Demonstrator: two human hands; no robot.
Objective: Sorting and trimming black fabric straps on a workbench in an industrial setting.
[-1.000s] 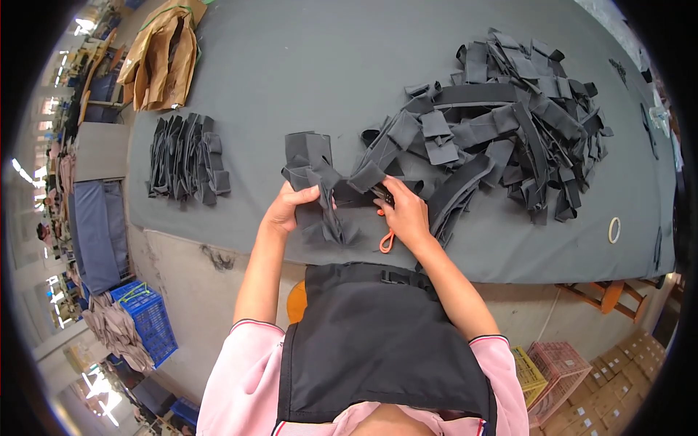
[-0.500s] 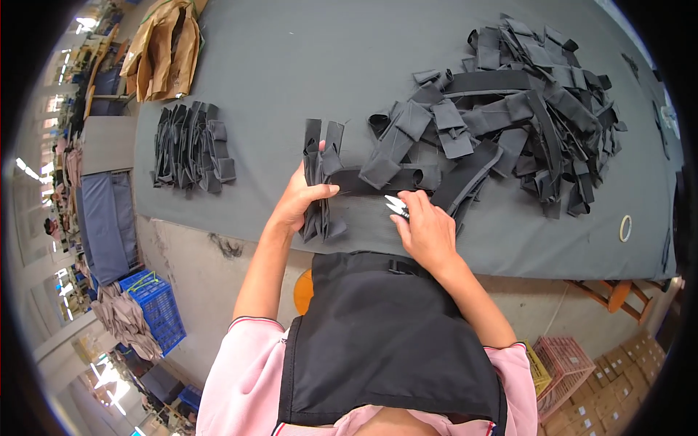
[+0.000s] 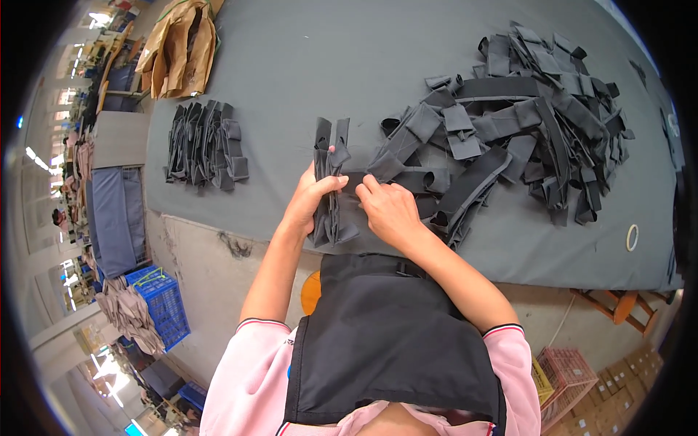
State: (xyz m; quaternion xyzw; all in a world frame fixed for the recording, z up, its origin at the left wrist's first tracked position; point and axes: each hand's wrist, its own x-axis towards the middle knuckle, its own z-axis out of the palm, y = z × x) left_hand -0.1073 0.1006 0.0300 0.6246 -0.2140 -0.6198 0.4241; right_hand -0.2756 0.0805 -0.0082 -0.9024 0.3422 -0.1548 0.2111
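My left hand grips a standing bundle of folded dark grey fabric strips, with the thumb across its near side. Just right of it, my right hand is closed, its fingertips pinching a dark fabric strip that runs from the bundle toward the pile. The white-bladed thread snips seen in this hand earlier are hidden now. Beyond and to the right lies a big loose pile of similar folded strips.
A neat row of folded strips lies at the table's left. Behind it is a brown paper bag. A tape roll rests near the right end of the grey-covered table. Blue crate and pink crate stand below.
My right hand has moved left and slightly up, to the strip beside the bundle. The snips' white blades have gone out of sight. My left hand keeps its grip on the bundle.
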